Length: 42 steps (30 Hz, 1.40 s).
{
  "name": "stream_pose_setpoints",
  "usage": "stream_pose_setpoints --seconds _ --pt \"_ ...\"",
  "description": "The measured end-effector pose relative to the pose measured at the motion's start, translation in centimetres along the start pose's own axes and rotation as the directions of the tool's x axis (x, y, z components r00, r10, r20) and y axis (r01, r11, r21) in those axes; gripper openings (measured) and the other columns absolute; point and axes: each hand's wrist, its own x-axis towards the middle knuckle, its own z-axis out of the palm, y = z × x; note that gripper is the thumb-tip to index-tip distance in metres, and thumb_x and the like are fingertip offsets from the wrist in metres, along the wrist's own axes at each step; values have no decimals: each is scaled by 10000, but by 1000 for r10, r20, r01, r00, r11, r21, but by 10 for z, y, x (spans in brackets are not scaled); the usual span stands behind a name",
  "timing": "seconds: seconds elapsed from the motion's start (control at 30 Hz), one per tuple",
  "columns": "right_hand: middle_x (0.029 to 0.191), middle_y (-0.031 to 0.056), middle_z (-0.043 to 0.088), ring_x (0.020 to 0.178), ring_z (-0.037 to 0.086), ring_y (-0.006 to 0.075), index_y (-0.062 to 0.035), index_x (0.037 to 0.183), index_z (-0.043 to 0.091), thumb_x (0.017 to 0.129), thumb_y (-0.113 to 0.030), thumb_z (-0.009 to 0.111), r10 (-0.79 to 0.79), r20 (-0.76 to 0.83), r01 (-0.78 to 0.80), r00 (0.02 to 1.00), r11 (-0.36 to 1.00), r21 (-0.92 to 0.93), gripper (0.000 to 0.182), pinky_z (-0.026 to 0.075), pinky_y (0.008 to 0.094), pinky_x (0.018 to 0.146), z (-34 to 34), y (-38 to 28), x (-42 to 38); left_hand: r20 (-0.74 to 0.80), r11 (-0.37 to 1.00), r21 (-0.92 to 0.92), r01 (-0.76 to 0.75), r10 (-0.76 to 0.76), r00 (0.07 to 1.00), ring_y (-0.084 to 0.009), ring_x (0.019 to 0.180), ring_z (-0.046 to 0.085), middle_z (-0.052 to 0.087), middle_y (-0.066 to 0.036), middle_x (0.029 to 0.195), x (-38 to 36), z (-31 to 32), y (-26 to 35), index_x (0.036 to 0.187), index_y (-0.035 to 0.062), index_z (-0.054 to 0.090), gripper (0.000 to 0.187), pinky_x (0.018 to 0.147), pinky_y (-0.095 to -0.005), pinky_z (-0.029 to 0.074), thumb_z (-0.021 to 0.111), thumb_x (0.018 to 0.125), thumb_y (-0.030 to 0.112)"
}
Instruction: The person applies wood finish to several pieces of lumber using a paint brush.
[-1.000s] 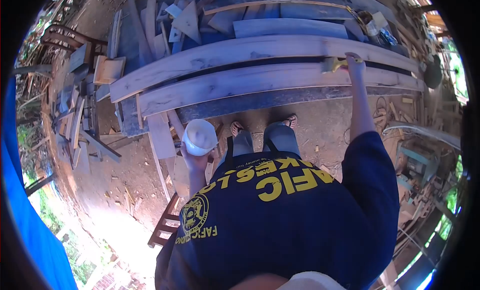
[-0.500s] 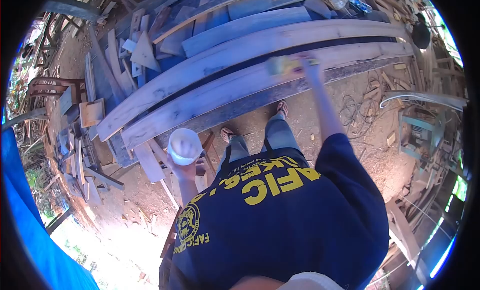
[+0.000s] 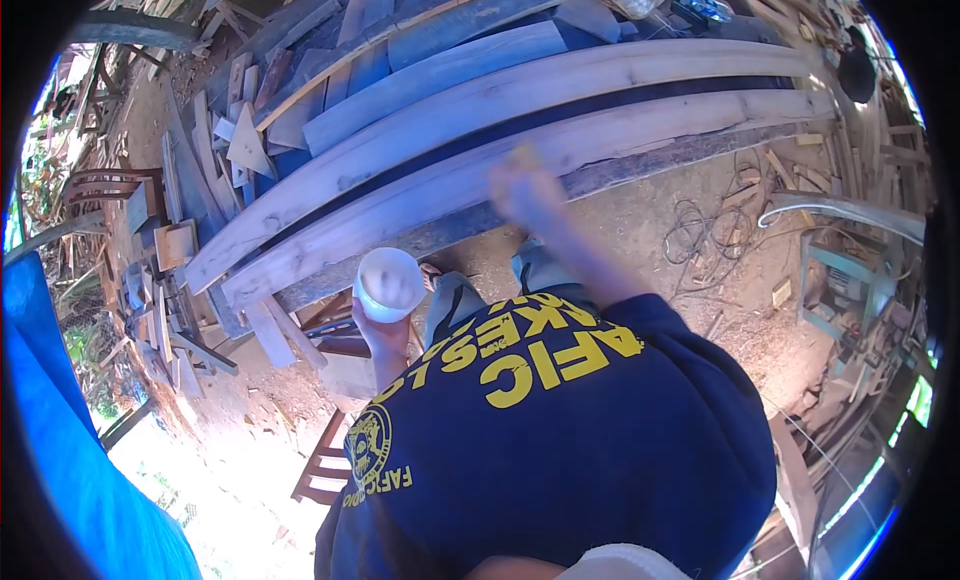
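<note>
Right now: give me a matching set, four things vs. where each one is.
1 white cup
2 right hand
3 blue tarp
4 coiled wire

a on the ground, right of the person's legs
b blurred, over the near plank
c in the left hand
d left edge of view

Pairs: 1-c, 2-b, 3-d, 4-a

Dirt floor [image 3: 640, 230], long planks [image 3: 560, 140] on stack, cable coil [image 3: 690, 230], wood offcuts [image 3: 245, 140]

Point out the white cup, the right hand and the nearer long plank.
white cup [image 3: 389, 283], head view, on its pale inside.
right hand [image 3: 525, 195], head view, on the blurred back of the hand.
nearer long plank [image 3: 690, 120], head view, on its bare top face.
</note>
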Motion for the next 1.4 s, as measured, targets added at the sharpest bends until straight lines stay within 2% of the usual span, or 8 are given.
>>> stream_pose_setpoints --seconds 0.2,0.33,0.63,0.9,1.1,1.2,1.3,1.4 --pt "920 107 651 826 658 257 -72 948 649 830 -71 601 -403 -163 430 901 775 462 128 536 334 676 -76 -85 -12 22 996 54 65 -67 998 -315 1241 433 433 -65 1360 2 34 -32 1357 203 388 618 933 -532 408 428 859 566" --pt "949 170 629 654 672 264 12 1048 584 868 -13 518 335 167 -270 927 287 919 193 593 341 563 -165 39 -30 62 996 67 66 -70 996 -315 1255 422 421 -75 1374 -5 48 -44 1371 204 369 627 970 -544 376 435 860 562" --pt "747 44 641 579 616 118 -67 934 661 872 -53 545 -57 -484 -82 873 962 -260 133 485 224 501 -359 137 -29 89 991 113 78 -88 992 -325 1262 413 396 -90 1389 -16 64 -72 1386 188 346 639 996 -577 357 439 867 549" --pt "806 68 660 620 642 110 -55 901 688 820 -8 555 132 389 -395 912 543 741 163 528 215 536 -221 -78 -59 239 982 147 123 -156 958 -314 1288 383 361 -120 1414 -1 87 -94 1414 163 289 685 1041 -512 338 427 875 563" --pt "816 100 647 633 645 128 -50 907 679 840 -27 585 -543 65 394 837 680 619 118 534 246 559 -162 -106 -65 302 964 261 56 -137 943 -318 1281 383 347 -161 1397 -22 116 -109 1430 144 234 710 1044 -479 341 406 884 562" --pt "806 82 645 640 644 129 -62 891 680 840 -48 588 -213 541 -296 813 650 700 106 528 250 554 -165 -111 -68 320 978 151 145 -187 929 -322 1280 380 333 -182 1396 -12 96 -105 1419 107 250 740 1036 -488 347 389 868 581" --pt "810 76 638 608 638 131 -62 904 668 844 -43 563 -575 50 474 817 717 511 122 527 257 536 -149 -102 -67 339 986 100 130 -157 928 -327 1276 382 342 -194 1381 -12 99 -102 1408 76 268 790 1028 -498 352 379 840 614" --pt "845 103 656 602 656 172 -57 914 658 871 -62 542 -275 478 -204 834 651 731 124 549 267 545 -155 -113 -68 271 994 88 69 -91 958 -335 1267 391 359 -177 1374 -6 85 -103 1407 106 286 811 1014 -534 350 398 810 644"
